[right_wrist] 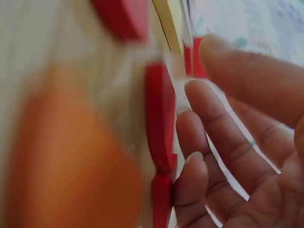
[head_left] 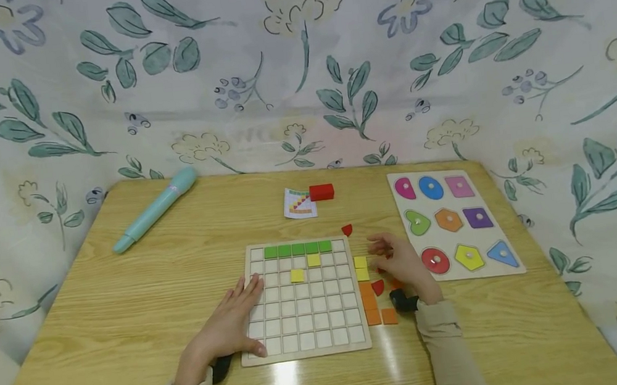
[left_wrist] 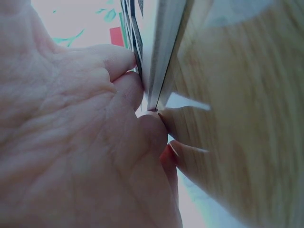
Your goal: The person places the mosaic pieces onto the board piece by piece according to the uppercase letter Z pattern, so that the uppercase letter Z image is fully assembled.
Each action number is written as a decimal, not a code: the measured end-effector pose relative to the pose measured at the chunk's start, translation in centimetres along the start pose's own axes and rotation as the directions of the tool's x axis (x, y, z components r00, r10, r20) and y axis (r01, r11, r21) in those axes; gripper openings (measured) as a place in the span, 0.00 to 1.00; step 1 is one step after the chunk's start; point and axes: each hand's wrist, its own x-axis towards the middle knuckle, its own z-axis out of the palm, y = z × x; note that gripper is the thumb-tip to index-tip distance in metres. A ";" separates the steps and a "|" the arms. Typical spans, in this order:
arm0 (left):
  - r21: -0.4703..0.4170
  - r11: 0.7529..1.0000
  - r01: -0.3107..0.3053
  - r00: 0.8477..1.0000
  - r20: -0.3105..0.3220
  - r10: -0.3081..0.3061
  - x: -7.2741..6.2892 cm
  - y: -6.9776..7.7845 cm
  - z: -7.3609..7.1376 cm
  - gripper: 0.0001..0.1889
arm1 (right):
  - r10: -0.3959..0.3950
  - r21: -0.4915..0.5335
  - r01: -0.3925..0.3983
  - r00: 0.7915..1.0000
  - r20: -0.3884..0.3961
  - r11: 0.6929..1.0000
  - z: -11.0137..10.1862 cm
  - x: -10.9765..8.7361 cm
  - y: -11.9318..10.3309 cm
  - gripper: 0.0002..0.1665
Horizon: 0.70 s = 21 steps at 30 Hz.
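A wooden grid board (head_left: 321, 322) lies on the table with a row of green tiles (head_left: 298, 249) near its top and two yellow tiles (head_left: 296, 275) below. My left hand (head_left: 232, 324) rests on the board's left edge, fingers spread. Right of the board, my right hand (head_left: 401, 264) hovers with loosely bent fingers over loose pieces. In the right wrist view its fingertips are beside red pieces (right_wrist: 160, 114), with nothing seen held between thumb and fingers. Close by lie a red quarter-round piece (head_left: 378, 287), loose yellow tiles (head_left: 360, 263) and orange tiles (head_left: 371, 304).
A small pattern card (head_left: 294, 209) with a red block (head_left: 322, 192) on its corner lies behind the board. A shape puzzle board (head_left: 420, 197) is at the right. A mint-green wand-like stick (head_left: 156, 210) lies at the far left. Floral cloth (head_left: 290, 114) hangs behind the table.
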 end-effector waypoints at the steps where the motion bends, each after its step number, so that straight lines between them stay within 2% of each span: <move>1: 0.000 1.000 0.002 1.000 0.001 -0.002 0.0 0.0 0.0 0.70 | -0.012 -0.006 0.012 1.000 0.019 1.000 0.3 0.1 -0.2 0.29; 5: -0.009 1.000 0.001 1.000 0.002 -0.001 0.0 -0.1 0.0 0.70 | -0.035 -0.049 0.038 0.997 0.068 0.998 1.3 0.2 -1.1 0.28; 8: -0.015 1.000 0.004 1.000 0.003 -0.004 -0.1 -0.1 -0.1 0.70 | -0.022 -0.052 0.026 0.998 0.063 0.998 1.6 0.2 -1.6 0.23; 11: -0.019 1.000 0.002 1.000 0.001 -0.002 -0.1 -0.1 -0.1 0.70 | 0.018 0.036 -0.019 1.000 0.011 0.999 1.8 0.3 -1.9 0.22; 15: -0.017 1.000 0.004 1.000 0.001 -0.004 -0.1 -0.1 -0.1 0.70 | 0.063 0.187 -0.054 0.997 -0.041 0.981 2.7 0.9 -3.1 0.21; 18: -0.015 1.000 0.004 1.000 0.004 -0.004 -0.1 -0.1 -0.1 0.70 | 0.043 0.254 -0.043 0.999 0.004 0.966 4.2 1.4 -4.6 0.21; 21: -0.002 1.000 0.002 1.000 0.007 -0.002 -0.1 -0.2 -0.1 0.70 | -0.022 0.311 -0.006 0.996 0.086 0.951 6.3 1.7 -6.4 0.21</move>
